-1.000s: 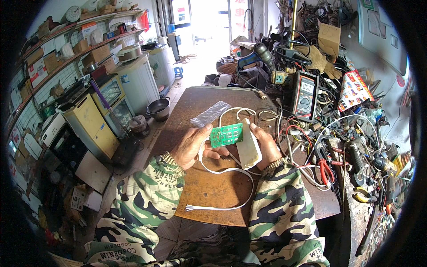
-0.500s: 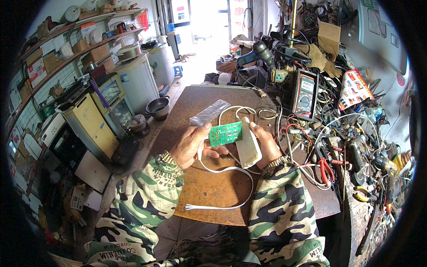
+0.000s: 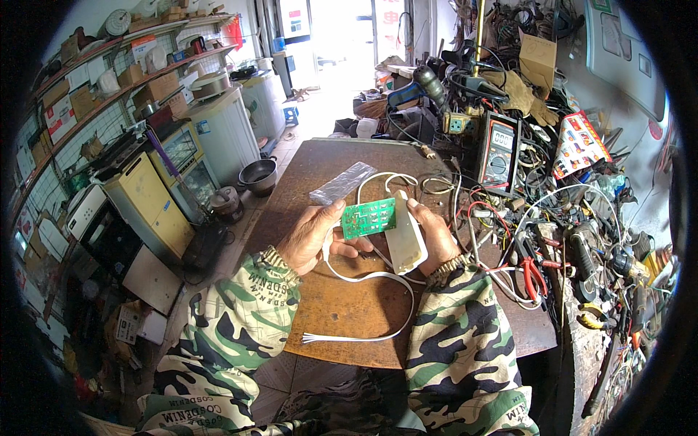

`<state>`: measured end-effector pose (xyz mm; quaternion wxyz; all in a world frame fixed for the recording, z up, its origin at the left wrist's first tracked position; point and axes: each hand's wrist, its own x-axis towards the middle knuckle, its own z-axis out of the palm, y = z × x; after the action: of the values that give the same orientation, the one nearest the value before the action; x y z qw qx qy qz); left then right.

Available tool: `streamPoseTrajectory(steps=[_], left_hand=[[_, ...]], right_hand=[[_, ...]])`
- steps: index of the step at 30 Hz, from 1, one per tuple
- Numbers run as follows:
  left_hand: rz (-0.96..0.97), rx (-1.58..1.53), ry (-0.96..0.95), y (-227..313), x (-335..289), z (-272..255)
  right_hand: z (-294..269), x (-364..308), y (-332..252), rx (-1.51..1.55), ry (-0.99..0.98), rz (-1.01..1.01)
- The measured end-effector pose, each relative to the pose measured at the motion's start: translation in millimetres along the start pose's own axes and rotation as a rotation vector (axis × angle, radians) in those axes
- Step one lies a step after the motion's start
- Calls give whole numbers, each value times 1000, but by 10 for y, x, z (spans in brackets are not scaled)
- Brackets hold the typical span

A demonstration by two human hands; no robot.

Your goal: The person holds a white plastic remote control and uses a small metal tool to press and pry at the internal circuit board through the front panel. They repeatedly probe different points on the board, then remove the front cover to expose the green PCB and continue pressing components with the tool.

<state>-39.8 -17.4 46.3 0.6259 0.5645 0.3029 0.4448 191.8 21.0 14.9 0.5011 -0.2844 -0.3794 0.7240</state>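
Observation:
Between thumb and fingers, my left hand (image 3: 314,236) grips a green circuit board (image 3: 368,219) by its left end, its dotted, soldered face turned up toward me. My right hand (image 3: 435,236) is closed around a long off-white plastic casing (image 3: 406,243), tilted beside the board's right end. Whether board and casing touch is hard to tell. A flat white cable (image 3: 378,276) drops from near my left hand and loops over the wooden table, ending in several split wires at the near edge. Another white cord (image 3: 378,176) curves behind the board.
A clear plastic bag (image 3: 342,184) lies on the wooden table (image 3: 305,163) beyond my left hand. A multimeter (image 3: 499,156) stands at the table's right, with red-handled pliers (image 3: 533,280) nearer. Tools and tangled wires crowd the right side. A dark pot (image 3: 258,174) sits left.

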Motion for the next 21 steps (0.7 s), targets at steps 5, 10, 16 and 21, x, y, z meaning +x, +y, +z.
streamPoseTrajectory(steps=[5, 10, 16, 21], left_hand=[[-8, 3, 2, -5, 2, -4], [-18, -6, -7, -22, 13, -31], [-3, 3, 3, -13, 7, -10], [-11, 0, 11, -1, 0, 3]], right_hand=[[9, -7, -2, 6, -16, -12], [-31, 31, 20, 11, -20, -2], [-16, 15, 13, 10, -4, 11], [-13, 6, 9, 11, -11, 18]])
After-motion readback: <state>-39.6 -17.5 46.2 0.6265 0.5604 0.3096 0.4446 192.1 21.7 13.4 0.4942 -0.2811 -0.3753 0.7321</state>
